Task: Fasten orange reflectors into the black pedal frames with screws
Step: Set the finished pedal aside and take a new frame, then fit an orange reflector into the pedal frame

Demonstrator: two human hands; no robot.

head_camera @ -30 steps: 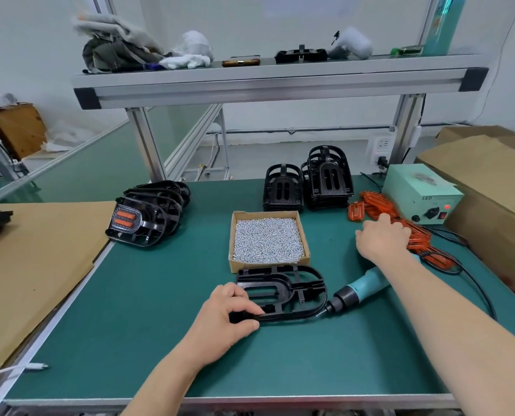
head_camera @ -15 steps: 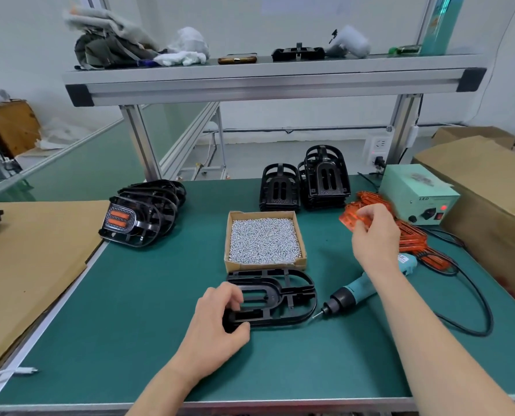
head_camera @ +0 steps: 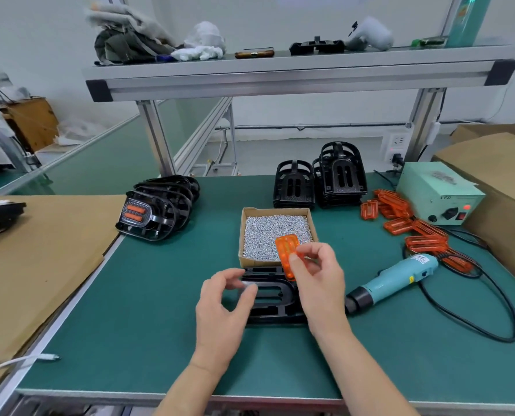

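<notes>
Right hand (head_camera: pixel 319 283) pinches reflector (head_camera: pixel 286 254); left hand (head_camera: pixel 221 307) hovers, curled.

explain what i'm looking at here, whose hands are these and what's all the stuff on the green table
No machine here: a person's two bare hands, filmed by one camera worn on their head, looking down at a green table. The right hand pinches an orange reflector. The left hand hovers, holding nothing, over a black pedal frame. Behind it is a box of screws; to the right lie an electric screwdriver and spare reflectors. Finished pedals sit at the left.
</notes>
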